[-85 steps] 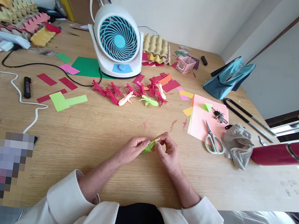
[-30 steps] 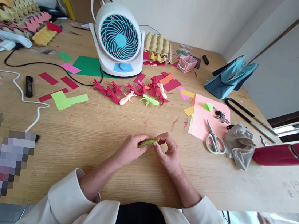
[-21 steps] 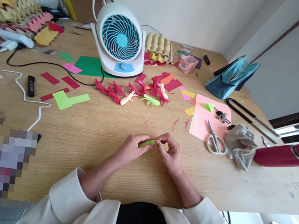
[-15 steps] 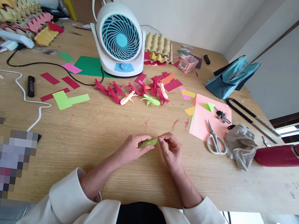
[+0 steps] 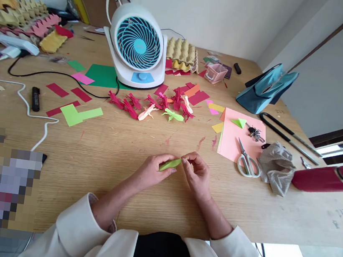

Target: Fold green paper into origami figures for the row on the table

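A small folded piece of light green paper (image 5: 169,164) is held above the table between both hands. My left hand (image 5: 155,169) pinches its left end between thumb and fingers. At the right tip, my right hand (image 5: 195,174) grips the paper with thumb and index finger. Beyond the hands lies a group of folded paper figures: red ones (image 5: 130,108), pale peach ones (image 5: 147,112) and a light green one (image 5: 173,115). Cut light green paper (image 5: 72,114) lies to the left of them.
A white fan (image 5: 140,44) stands behind the figures. Scissors (image 5: 248,162) rest partly on pink paper (image 5: 229,140) at the right, near a grey cloth (image 5: 277,165) and a red bottle (image 5: 329,178). A black marker (image 5: 35,99) and white cable (image 5: 20,96) lie left.
The green paper has tilted slightly in my fingers, showing more of its surface. Both hands keep nearly the same place. At the lower right, a person's foot has mostly left the view.
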Action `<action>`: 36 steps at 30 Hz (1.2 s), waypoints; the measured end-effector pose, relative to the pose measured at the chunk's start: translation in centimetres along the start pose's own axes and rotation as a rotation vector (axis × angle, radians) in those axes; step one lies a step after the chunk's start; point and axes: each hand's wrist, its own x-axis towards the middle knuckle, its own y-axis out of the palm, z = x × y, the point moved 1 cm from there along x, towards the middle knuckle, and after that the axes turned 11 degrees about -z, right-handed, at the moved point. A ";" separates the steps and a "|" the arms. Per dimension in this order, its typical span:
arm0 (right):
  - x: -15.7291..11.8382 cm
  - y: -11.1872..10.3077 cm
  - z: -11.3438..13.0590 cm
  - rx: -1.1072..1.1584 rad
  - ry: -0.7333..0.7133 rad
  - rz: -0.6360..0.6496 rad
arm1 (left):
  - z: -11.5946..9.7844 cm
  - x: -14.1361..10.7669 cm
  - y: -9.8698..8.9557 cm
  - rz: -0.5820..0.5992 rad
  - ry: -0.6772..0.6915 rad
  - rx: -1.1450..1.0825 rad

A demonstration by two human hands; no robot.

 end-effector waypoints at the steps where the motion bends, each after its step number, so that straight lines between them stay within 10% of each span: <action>1: 0.0 0.0 0.1 -0.008 -0.015 0.001 | 0.0 0.0 0.0 0.003 -0.003 -0.011; 18: -0.3 0.1 1.5 -0.103 -0.229 0.033 | 0.5 0.0 0.1 0.003 -0.118 -0.194; 36: -0.3 0.3 1.3 -0.065 -0.239 0.090 | 0.3 -0.1 -0.1 -0.140 0.229 -0.006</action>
